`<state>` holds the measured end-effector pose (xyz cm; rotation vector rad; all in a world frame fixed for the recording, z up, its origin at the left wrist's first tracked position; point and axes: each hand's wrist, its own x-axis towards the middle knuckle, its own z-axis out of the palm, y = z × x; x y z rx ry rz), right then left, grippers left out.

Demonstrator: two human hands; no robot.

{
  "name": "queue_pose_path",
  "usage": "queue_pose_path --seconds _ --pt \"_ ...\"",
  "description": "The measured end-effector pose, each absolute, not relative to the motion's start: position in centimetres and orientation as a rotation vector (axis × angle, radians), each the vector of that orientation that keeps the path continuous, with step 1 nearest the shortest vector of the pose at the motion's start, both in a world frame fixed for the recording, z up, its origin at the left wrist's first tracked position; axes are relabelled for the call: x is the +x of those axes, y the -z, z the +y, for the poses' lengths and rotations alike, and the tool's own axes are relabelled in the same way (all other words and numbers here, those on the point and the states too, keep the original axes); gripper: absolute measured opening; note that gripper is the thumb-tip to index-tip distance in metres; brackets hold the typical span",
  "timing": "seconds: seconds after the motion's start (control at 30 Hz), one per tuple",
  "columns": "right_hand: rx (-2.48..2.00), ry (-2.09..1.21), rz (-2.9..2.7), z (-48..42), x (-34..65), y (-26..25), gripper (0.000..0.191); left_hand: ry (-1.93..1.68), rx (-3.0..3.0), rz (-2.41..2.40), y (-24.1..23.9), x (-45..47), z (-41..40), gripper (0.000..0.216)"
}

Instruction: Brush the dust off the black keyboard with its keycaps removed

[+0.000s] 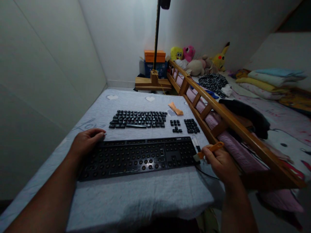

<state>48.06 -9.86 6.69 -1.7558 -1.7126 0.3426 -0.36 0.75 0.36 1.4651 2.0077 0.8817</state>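
Note:
A black keyboard (pixel 136 157) stripped of its keycaps lies slightly tilted across the cloth-covered table, its round key mounts bare. At its far left corner is my left hand (pixel 87 139), fingers bent together over the edge and gripping it. My right hand (pixel 218 160) is closed round an orange-handled brush (pixel 209 151); the pale bristles point left and reach the number-pad end of the keyboard. Behind the keyboard, the removed keycaps (pixel 141 119) lie in keyboard order, with smaller groups of arrow keycaps (pixel 177 129) and number-pad keycaps (pixel 191 125) to the right.
A wire keycap puller (pixel 196 144) lies near my right hand. An orange cloth (pixel 176 109) sits behind the keycaps. A wooden bed rail (pixel 211 105) borders the table's right side, and a wooden stand (pixel 153 83) is beyond its far edge. The keyboard cable (pixel 206 174) runs right.

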Motion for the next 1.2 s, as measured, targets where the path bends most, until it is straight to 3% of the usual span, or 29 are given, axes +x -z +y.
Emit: queue_pose_path --seconds 0.2,0.43,0.83,1.2 --pt "-1.669 -0.213 -1.754 -9.0 47.8 -5.9 0.033 -0.870 1.466 2.001 -0.6 -0.2 0.6 0.047" --pt "-1.687 -0.600 -1.699 -9.6 47.7 -6.9 0.044 -0.860 1.450 1.993 -1.1 0.2 0.5 0.050" --pt "-1.359 -0.918 -1.628 -7.8 42.0 -4.8 0.032 -0.859 1.514 1.980 -0.6 -0.2 0.5 0.045" --pt "-1.407 -0.606 -1.882 -9.8 40.9 -5.3 0.030 -0.911 1.475 1.995 -0.7 0.1 0.4 0.044"
